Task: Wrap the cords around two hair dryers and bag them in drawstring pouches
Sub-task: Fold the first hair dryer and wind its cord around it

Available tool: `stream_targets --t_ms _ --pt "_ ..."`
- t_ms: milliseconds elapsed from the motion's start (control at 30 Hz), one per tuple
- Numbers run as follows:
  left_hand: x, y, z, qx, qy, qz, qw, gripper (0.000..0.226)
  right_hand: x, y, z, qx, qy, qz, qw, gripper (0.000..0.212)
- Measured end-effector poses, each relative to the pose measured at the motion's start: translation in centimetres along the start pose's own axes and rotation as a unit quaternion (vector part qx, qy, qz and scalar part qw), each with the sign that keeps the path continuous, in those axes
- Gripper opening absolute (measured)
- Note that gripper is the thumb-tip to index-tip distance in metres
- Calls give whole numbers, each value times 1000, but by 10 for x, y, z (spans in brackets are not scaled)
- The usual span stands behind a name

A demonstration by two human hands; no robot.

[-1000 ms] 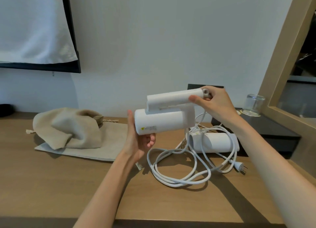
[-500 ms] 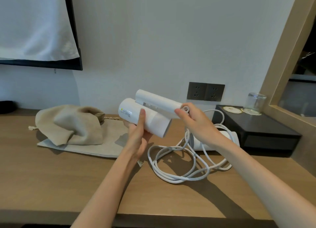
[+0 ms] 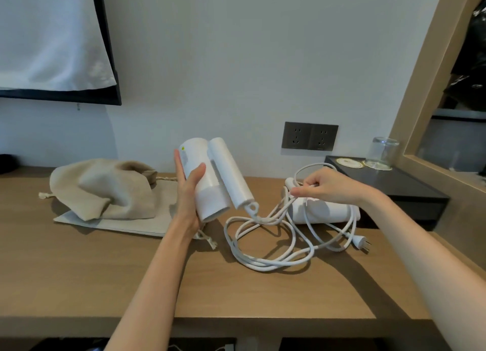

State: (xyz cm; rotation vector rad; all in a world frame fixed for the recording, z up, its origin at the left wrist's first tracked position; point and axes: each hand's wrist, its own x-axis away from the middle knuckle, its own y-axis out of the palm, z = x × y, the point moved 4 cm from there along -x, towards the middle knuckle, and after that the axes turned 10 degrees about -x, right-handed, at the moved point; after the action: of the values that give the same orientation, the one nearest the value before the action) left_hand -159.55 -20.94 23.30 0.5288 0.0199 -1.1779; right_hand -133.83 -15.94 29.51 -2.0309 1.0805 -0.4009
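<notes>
Your left grip [image 3: 188, 195] clasps the dryer [image 3: 210, 177] above the counter [image 3: 105, 271]; your right grip [image 3: 326, 185] pinches a cord [image 3: 263, 264] to its right, over the second dryer [image 3: 328, 211].

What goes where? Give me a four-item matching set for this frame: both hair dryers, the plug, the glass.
Things
1. folded hair dryer
2. second hair dryer
3. plug
4. glass

Places
A. on a coaster on the black box
B. on the desk, at the free end of the cord
C. held off the desk by the left hand
D. lying on the desk among the cord loops

Pairs: 1-C, 2-D, 3-B, 4-A
</notes>
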Motion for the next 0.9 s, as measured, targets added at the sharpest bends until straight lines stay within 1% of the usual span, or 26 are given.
stream_targets --t_ms 67,167,233,367,433,567,633,700,767,833,900 --pt "6 13 0 -19 -6 -76 997 81 -9 2 0 29 39 -33 998 54" --pt "15 32 -3 -87 3 -167 982 87 -22 9 -5 77 84 -81 990 54" --pt "19 38 -4 -116 3 -200 973 90 -26 8 -13 79 96 -75 989 54" --pt "20 41 -5 -146 8 -239 960 96 -33 1 -30 56 100 -45 992 56" --pt "22 43 -6 -173 16 -250 953 94 -39 -1 -37 53 102 -42 993 58" --pt "23 45 -4 -202 55 -228 951 86 -55 -7 -46 64 114 4 991 52" --pt "24 45 -1 -222 85 -205 950 85 -57 -8 -52 67 109 11 992 48" --pt "24 45 1 -269 130 -171 939 87 -56 -9 -62 69 94 8 993 43" --pt "24 46 -1 -324 166 -129 922 90 -53 -8 -75 62 65 6 996 37" --pt "23 43 -2 -367 190 -73 908 92 -48 -9 -90 74 17 21 997 34" --pt "19 37 0 -374 208 -15 904 94 -42 -9 -104 77 -44 51 995 31"
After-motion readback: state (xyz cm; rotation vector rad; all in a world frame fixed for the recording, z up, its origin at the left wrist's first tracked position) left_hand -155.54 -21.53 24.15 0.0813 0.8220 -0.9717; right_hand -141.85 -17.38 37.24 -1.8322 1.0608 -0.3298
